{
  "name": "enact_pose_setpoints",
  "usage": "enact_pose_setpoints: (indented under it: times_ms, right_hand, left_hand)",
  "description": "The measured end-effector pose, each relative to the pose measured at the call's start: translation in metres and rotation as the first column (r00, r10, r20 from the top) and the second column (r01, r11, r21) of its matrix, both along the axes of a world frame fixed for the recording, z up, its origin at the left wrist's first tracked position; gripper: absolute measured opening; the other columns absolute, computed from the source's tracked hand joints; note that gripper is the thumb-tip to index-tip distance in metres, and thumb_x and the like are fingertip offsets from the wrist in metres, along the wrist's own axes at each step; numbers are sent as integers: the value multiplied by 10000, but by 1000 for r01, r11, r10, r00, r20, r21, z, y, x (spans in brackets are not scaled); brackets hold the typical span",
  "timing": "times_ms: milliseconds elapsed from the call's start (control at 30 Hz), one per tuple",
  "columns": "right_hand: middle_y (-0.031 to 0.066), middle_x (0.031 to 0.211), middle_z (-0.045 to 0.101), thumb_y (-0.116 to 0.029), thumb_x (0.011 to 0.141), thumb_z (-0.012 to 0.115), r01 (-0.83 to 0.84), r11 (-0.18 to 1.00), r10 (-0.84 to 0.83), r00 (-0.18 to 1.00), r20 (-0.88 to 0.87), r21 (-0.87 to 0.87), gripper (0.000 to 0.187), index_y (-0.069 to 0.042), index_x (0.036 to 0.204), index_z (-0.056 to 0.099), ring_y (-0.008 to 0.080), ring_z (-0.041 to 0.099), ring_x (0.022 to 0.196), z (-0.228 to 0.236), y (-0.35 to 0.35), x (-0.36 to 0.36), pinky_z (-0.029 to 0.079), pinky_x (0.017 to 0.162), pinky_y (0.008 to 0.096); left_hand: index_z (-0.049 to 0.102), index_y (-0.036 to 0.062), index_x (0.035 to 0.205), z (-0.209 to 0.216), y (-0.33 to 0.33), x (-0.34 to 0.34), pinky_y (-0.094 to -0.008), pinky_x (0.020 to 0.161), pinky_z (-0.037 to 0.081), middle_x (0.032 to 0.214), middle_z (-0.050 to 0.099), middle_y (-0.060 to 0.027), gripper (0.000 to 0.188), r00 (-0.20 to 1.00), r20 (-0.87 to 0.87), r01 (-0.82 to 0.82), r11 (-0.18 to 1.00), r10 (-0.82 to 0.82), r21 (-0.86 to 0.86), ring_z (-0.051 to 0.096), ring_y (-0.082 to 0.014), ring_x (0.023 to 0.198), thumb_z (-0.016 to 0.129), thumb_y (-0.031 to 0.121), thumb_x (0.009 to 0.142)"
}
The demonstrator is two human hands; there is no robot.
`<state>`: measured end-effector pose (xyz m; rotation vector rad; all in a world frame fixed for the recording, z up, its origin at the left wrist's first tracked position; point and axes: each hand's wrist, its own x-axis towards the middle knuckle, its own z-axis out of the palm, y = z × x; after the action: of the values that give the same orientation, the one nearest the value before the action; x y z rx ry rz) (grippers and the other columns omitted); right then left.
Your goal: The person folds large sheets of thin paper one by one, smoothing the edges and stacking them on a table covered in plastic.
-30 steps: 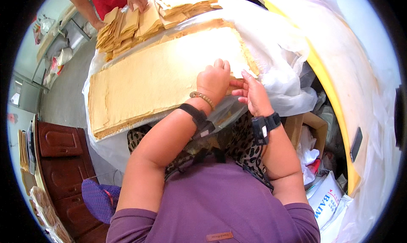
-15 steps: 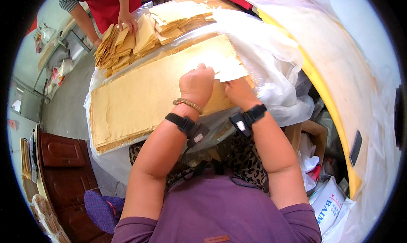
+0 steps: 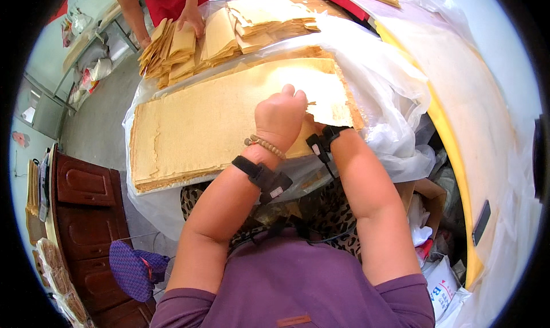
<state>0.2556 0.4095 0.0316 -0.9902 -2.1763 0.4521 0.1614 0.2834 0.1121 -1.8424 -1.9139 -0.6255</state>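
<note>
A broad stack of thin, pale-yellow sheets [image 3: 195, 127] lies in front of me, rough-edged and slightly wrinkled. My left hand [image 3: 281, 116] is closed in a fist over the stack's right part, pinching the torn edge of the top yellow sheet [image 3: 329, 102]. That sheet's near right corner is raised and bright in the light. Beneath the raised part is my right hand [image 3: 313, 126], mostly covered, so its fingers cannot be seen. Black straps ring both wrists, and a bead bracelet [image 3: 267, 145] sits on the left one.
Across the table, another person's hand [image 3: 192, 22] rests on piles of cut sheets [image 3: 220, 36]. Clear plastic film [image 3: 389, 93] spreads under the stack. On the right are a yellow-edged table with a phone [image 3: 482, 222] and a cardboard box [image 3: 431, 199]. A brown cabinet [image 3: 86, 182] stands left.
My right hand has slid farther under the lifted sheet and is now mostly covered. The left stays closed at the sheet's edge. The whole view has shifted slightly.
</note>
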Motion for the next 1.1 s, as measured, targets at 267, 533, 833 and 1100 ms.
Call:
enact_pose_setpoints:
  times_ms: [267, 533, 833, 1100]
  right_hand:
    - [106, 1396, 566, -411, 945, 582, 200, 960, -244, 939, 242, 195, 445, -138, 1290, 644, 299, 518, 1276, 31, 19, -9, 429, 1050, 451]
    - [76, 1443, 541, -487, 936, 579, 207, 940, -307, 858, 412, 270, 498, -182, 1324, 647, 286, 494, 1303, 27, 4, 16, 418, 1052, 478]
    - [65, 1422, 560, -472, 932, 584, 157, 917, -313, 851, 422, 366, 473, -177, 1293, 663, 283, 506, 1285, 13, 12, 15, 450, 1015, 477]
    - [152, 949, 736, -373, 928, 595, -54, 982, 83, 984, 160, -180, 357, -55, 987, 744, 404, 665, 863, 70, -82, -54, 540, 803, 448]
  left_hand:
    - [591, 143, 795, 0, -2, -5, -368, 544, 542, 787, 590, -64, 70, 1000, -6, -12, 1000, 12, -2, 674, -258, 664, 659, 148, 812]
    - [694, 80, 974, -1, -38, -59, -364, 641, 536, 896, 659, -107, 235, 864, 484, -77, 913, -139, 401, 667, -292, 748, 585, -12, 786]
    - [672, -39, 1088, -39, -96, -137, -307, 685, 511, 966, 651, -63, 353, 35, 962, -617, 751, -272, 235, 632, -159, 843, 573, 289, 1005]
    - [629, 27, 862, -77, -165, -198, -338, 552, 442, 773, 590, -37, 260, -84, 996, -518, 854, 3, -46, 542, -166, 651, 654, 279, 921]
